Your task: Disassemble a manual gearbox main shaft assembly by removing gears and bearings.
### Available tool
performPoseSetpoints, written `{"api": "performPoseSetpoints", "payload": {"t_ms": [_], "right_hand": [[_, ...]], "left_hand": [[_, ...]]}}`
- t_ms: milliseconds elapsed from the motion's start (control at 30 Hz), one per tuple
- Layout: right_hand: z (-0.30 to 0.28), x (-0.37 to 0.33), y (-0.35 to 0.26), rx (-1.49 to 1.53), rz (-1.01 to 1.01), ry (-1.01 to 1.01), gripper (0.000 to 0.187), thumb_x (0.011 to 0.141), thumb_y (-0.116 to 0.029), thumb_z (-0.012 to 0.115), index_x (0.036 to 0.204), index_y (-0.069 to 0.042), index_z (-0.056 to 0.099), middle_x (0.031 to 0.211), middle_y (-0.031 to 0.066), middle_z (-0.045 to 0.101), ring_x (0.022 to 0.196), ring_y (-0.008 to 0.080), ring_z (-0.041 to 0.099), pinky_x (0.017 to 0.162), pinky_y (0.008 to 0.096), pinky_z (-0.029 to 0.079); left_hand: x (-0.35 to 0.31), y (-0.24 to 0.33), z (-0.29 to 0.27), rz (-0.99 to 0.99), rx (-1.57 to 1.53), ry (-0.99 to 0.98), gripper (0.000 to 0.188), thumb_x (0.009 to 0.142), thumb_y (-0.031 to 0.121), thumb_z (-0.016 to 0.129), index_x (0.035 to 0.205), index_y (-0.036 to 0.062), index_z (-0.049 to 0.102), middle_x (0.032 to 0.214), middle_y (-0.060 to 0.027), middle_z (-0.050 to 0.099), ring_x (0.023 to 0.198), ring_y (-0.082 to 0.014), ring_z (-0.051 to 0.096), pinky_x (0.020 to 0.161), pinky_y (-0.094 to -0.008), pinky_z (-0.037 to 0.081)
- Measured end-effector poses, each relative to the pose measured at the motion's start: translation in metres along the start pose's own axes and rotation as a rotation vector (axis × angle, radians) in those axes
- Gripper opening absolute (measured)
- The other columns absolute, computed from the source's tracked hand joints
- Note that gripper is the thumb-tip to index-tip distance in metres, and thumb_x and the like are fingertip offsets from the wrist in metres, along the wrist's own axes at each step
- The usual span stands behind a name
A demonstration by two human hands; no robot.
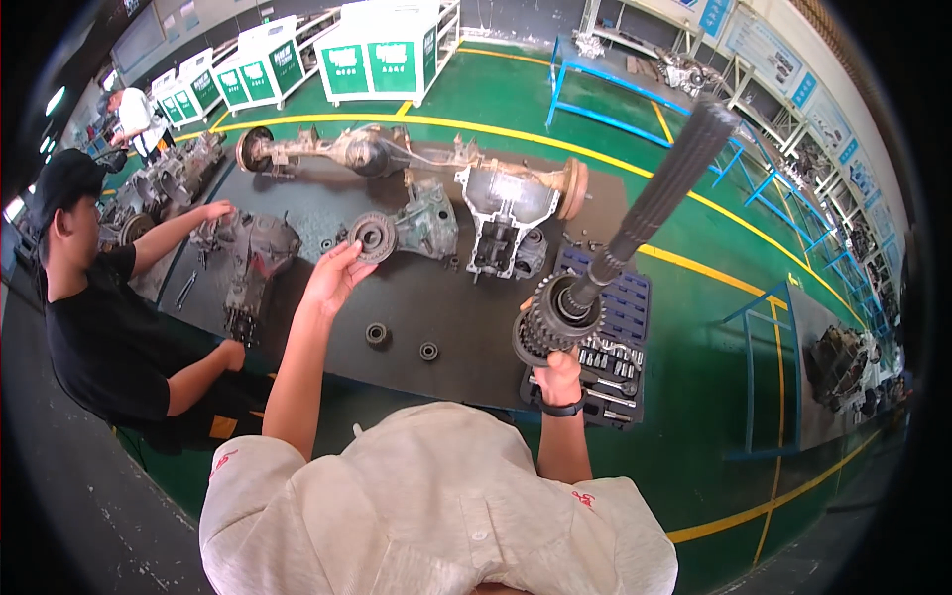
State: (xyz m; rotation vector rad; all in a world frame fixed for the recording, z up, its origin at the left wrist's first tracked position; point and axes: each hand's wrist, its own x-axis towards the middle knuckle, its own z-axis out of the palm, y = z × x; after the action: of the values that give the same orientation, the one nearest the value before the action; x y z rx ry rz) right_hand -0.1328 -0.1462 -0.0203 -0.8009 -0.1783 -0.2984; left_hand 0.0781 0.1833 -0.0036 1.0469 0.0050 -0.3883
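My left hand (337, 277) grips a toothed metal gear ring (388, 236) by its lower left edge, raised above the workbench. In my right hand (558, 373) is a long splined gear shaft (650, 193), tilted with its far end up and to the right. A stack of gears sits at the shaft's lower end, just above my fingers, and the fingers behind it are partly hidden. Between my arms, a small dark gear (377, 334) and a smaller bearing-like ring (428, 350) lie on the bench.
An opened metal housing (508, 203) and a rusty axle (372, 154) lie across the dark workbench (466, 367). A socket set case (625, 307) sits beneath my right hand. At the left, a person in black (109, 317) touches a gearbox (263, 248). Blue-framed tables (635, 89) stand beyond.
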Motion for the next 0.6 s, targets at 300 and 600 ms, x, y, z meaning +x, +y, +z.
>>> {"api": "performPoseSetpoints", "payload": {"t_ms": [300, 600], "right_hand": [[0.014, -0.013, -0.012, -0.143, -0.006, 0.003, 0.09, 0.067, -0.036, 0.087, 0.138, 0.0, 0.044, 0.13, 0.0134, 0.059, 0.114, 0.0238, 0.06, 0.099, 0.0374, 0.049], [0.042, -0.014, -0.034, -0.246, 0.051, -0.04, 0.087, 0.064, -0.038, 0.084, 0.132, 0.003, 0.049, 0.12, 0.0084, 0.062, 0.109, 0.0167, 0.058, 0.098, 0.0321, 0.044]], "left_hand": [[-0.065, 0.136, 0.21, 0.764, 0.243, -0.219, 0.037, 0.091, 0.001, 0.066, 0.127, -0.0038, 0.059, 0.113, -0.0106, 0.07, 0.101, -0.0119, 0.065, 0.092, -0.0255, 0.052], [-0.14, 0.148, 0.289, 1.152, 0.379, -0.465, 0.044, 0.084, -0.009, 0.07, 0.126, -0.0101, 0.057, 0.114, -0.0168, 0.068, 0.104, -0.0179, 0.066, 0.094, -0.0301, 0.053]]}}
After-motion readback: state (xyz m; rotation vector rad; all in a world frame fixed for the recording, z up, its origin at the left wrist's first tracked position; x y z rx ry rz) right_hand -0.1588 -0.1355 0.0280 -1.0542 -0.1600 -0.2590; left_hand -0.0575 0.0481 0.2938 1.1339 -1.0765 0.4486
